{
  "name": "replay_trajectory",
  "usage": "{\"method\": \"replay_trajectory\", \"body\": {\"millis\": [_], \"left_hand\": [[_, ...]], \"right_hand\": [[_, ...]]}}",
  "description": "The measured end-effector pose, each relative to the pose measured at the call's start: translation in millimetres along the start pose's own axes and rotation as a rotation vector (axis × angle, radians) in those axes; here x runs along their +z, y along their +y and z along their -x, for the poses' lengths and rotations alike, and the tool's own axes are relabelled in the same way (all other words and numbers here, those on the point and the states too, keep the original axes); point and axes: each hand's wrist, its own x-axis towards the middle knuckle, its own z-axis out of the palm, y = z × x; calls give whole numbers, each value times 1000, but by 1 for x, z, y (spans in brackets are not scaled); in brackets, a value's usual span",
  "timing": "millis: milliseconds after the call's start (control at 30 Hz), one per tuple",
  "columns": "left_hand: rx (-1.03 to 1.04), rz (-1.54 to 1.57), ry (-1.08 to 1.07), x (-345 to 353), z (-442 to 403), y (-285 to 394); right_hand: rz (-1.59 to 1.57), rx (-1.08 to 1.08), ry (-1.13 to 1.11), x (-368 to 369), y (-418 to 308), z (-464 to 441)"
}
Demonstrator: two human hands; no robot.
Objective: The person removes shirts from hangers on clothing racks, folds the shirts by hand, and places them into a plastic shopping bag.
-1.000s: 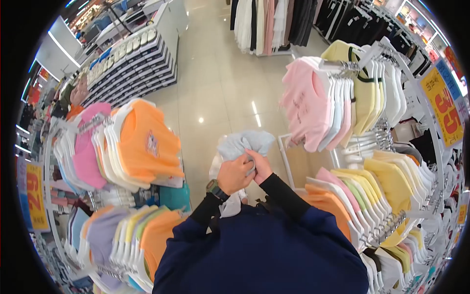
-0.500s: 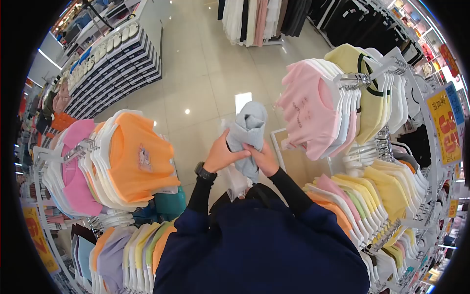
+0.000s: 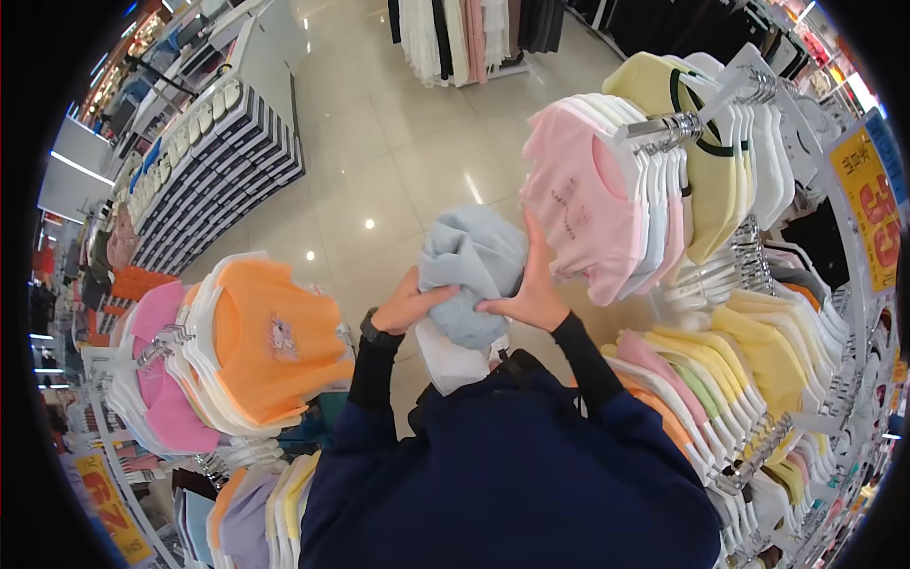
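Observation:
A bundled light grey-blue garment [image 3: 472,254] is held up in front of my chest, loosely folded over itself. My left hand [image 3: 414,302], with a dark watch [image 3: 379,332] at the wrist, grips its left side, thumb across the cloth. On the other side my right hand [image 3: 536,284] grips it with the thumb pressed on the front and the fingers behind. What kind of garment it is cannot be made out. Below the bundle hangs a white, partly see-through plastic bag or wrapper [image 3: 453,358], close to my body.
Orange shirts [image 3: 275,341] hang on a rack at the left, pink shirts [image 3: 583,199] on one at the right. Yellow shirts [image 3: 758,351] hang lower right. Stacked shoe boxes [image 3: 227,161] stand far left. A price sign [image 3: 867,204] is at the right edge.
The grey-blue garment has gone from a narrow roll to a wider, looser bundle. My hands have moved apart, the right one rightward and up. More of the white plastic shows below.

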Motion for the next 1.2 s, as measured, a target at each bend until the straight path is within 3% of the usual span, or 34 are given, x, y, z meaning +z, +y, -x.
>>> {"method": "replay_trajectory", "body": {"millis": [67, 167, 267, 367, 467, 567, 733, 867, 1033, 1200], "left_hand": [[-66, -156, -198, 1, -11, 17], [-70, -163, -226, 17, -31, 24], [-151, -318, -309, 27, -55, 22], [84, -282, -226, 42, -72, 18], [194, -725, -258, 31, -86, 60], [529, -1298, -77, 19, -98, 50], [406, -1436, 158, 26, -113, 39], [260, -1319, 218, 44, -128, 44], [206, -879, 187, 49, -147, 46], [176, -790, 168, 54, -144, 75]], "right_hand": [[-228, 98, -198, -7, 13, -3], [-698, 280, -486, -3, 51, -1], [-1106, 599, -493, -4, 56, 15], [-1086, 821, -389, -18, 80, 30], [-1175, 941, -239, -47, 103, 43], [-1416, 871, -81, -65, 129, 64], [-1700, 715, 125, -68, 141, 100], [-1541, 749, 445, -69, 68, 64], [-1153, 580, 681, -35, 35, 11], [-103, -127, 153, 2, 75, -16]]}}
